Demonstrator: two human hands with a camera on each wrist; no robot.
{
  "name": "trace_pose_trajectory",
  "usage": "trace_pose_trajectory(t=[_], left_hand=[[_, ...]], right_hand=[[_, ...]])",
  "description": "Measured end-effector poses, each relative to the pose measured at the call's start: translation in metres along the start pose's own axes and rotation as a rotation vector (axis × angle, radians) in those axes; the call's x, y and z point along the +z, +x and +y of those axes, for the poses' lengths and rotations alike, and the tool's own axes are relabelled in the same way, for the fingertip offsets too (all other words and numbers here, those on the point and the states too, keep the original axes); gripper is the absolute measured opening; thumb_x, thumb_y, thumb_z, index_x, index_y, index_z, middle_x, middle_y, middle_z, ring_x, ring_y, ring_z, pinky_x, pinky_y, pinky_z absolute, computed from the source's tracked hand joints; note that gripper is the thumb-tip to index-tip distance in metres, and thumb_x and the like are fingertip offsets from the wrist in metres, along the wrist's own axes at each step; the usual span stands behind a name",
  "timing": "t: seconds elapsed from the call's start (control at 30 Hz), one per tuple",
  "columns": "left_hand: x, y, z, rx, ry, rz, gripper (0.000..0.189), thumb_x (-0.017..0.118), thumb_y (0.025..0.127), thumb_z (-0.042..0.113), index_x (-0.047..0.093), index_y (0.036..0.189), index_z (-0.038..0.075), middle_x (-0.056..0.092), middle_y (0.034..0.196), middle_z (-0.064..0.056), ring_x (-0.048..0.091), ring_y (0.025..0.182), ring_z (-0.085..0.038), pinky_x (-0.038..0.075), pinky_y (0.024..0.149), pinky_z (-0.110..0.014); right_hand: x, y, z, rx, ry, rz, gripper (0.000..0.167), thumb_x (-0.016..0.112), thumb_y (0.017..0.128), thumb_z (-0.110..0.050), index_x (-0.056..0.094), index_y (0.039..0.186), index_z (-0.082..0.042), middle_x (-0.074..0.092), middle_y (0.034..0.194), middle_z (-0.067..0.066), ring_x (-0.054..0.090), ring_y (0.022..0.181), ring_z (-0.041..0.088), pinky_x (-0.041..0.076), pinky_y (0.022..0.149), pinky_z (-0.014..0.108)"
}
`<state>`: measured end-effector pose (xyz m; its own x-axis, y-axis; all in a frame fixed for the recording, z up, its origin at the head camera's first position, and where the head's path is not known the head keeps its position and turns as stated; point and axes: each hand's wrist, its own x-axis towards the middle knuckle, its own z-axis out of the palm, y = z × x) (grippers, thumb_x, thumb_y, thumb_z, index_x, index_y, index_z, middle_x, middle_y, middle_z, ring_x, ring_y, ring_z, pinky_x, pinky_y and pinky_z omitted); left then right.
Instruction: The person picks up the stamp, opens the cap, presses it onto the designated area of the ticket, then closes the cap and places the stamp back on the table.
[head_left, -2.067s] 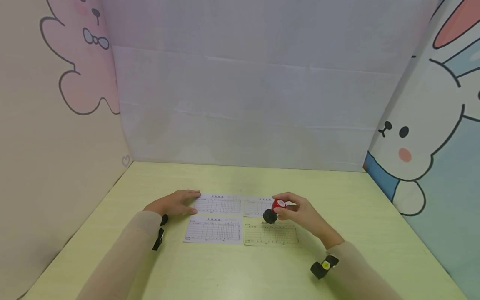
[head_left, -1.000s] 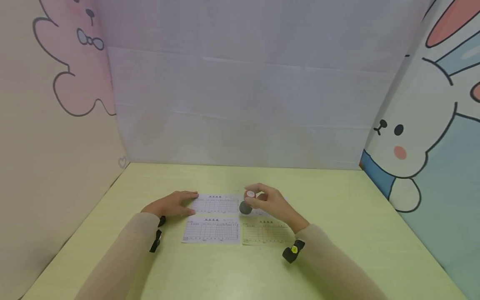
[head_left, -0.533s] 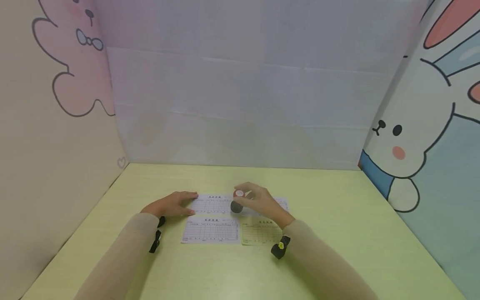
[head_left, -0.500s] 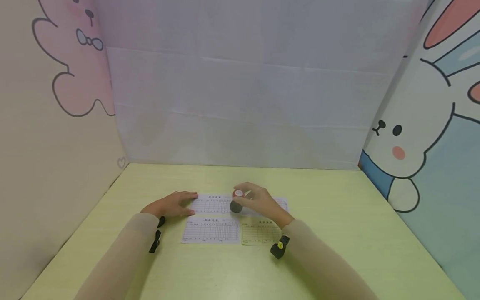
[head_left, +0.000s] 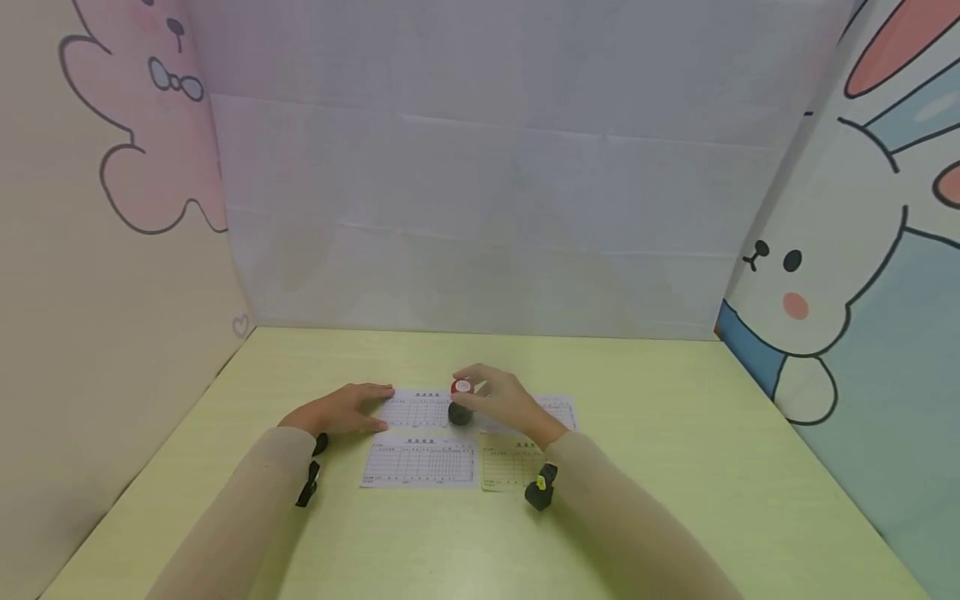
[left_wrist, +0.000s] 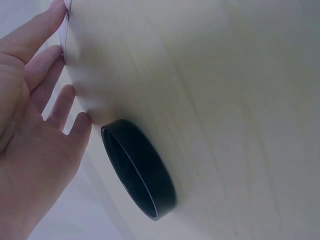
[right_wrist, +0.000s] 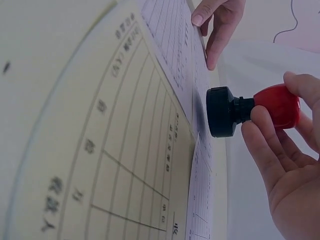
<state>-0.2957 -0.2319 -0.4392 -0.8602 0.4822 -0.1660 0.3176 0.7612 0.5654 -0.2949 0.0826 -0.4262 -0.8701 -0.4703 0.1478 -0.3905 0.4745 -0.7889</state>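
Note:
My right hand (head_left: pixel 504 402) grips the red handle (right_wrist: pixel 280 106) of a round stamp, fingers and thumb curled about it. The stamp's black base (right_wrist: pixel 220 112) faces the papers and, in the right wrist view, stands slightly off them. In the head view the stamp (head_left: pixel 460 413) is over the right part of the back left white form (head_left: pixel 412 410). My left hand (head_left: pixel 337 411) lies at that form's left edge, fingers extended, its fingertips touching the paper. A shallow black round cap (left_wrist: pixel 145 170) lies on the table near the left hand; the head view does not show it.
A second white form (head_left: pixel 420 463) lies in front of the first. To its right is a yellow form (head_left: pixel 506 467), with another white form (head_left: pixel 557 408) behind that, partly covered by my right hand. The pale table (head_left: pixel 637 400) meets a white backdrop (head_left: pixel 480 208).
My right hand has carried the stamp leftward from above the right-hand forms to over the back left white form. My left hand keeps its place at the paper edge.

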Motion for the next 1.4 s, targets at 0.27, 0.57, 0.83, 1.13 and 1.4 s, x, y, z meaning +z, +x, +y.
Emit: trace_pose_trajectory(t=[0.27, 0.57, 0.83, 1.13, 1.4], left_hand=[[-0.0001, -0.0012, 0.0009, -0.003, -0.014, 0.001, 0.068, 0.073, 0.094, 0.021, 0.042, 0.15, -0.001, 0.035, 0.157, -0.021, 0.024, 0.145, -0.046, 0.021, 0.115, -0.061], [-0.0002, -0.0019, 0.0039, -0.021, -0.009, 0.001, 0.068, 0.073, 0.094, 0.021, 0.042, 0.151, -0.001, 0.034, 0.157, -0.02, 0.023, 0.146, -0.046, 0.02, 0.116, -0.061], [-0.0012, -0.0014, 0.0032, -0.014, -0.013, 0.003, 0.068, 0.073, 0.093, 0.021, 0.043, 0.15, -0.001, 0.035, 0.157, -0.02, 0.023, 0.145, -0.046, 0.02, 0.115, -0.061], [-0.0009, -0.0006, 0.003, -0.024, -0.021, 0.003, 0.069, 0.074, 0.093, 0.021, 0.042, 0.15, 0.0, 0.034, 0.158, -0.02, 0.022, 0.146, -0.046, 0.019, 0.115, -0.062], [-0.0008, -0.0016, 0.0022, -0.019, -0.013, 0.005, 0.067, 0.073, 0.094, 0.021, 0.043, 0.15, 0.0, 0.034, 0.157, -0.02, 0.022, 0.146, -0.046, 0.019, 0.115, -0.062]], right_hand=[[0.0056, 0.0065, 0.0037, -0.001, -0.033, -0.024, 0.046, 0.07, 0.095, -0.039, 0.062, 0.133, -0.014, 0.065, 0.114, -0.005, 0.065, 0.09, 0.011, 0.053, 0.077, 0.033], [0.007, 0.0053, 0.0055, 0.015, -0.008, -0.037, 0.047, 0.069, 0.096, -0.04, 0.061, 0.134, -0.014, 0.064, 0.116, -0.004, 0.064, 0.093, 0.012, 0.053, 0.077, 0.034], [0.0067, 0.004, 0.0055, 0.024, -0.013, -0.037, 0.047, 0.067, 0.096, -0.043, 0.061, 0.135, -0.017, 0.063, 0.117, -0.005, 0.064, 0.093, 0.011, 0.053, 0.076, 0.034], [0.0059, 0.0042, 0.0084, 0.043, 0.021, -0.041, 0.05, 0.066, 0.096, -0.046, 0.062, 0.136, -0.016, 0.063, 0.118, -0.007, 0.064, 0.093, 0.011, 0.052, 0.079, 0.036], [0.0067, 0.0047, 0.0078, 0.043, 0.064, -0.035, 0.048, 0.068, 0.095, -0.044, 0.064, 0.133, -0.014, 0.064, 0.113, -0.005, 0.064, 0.091, 0.013, 0.051, 0.08, 0.037]])
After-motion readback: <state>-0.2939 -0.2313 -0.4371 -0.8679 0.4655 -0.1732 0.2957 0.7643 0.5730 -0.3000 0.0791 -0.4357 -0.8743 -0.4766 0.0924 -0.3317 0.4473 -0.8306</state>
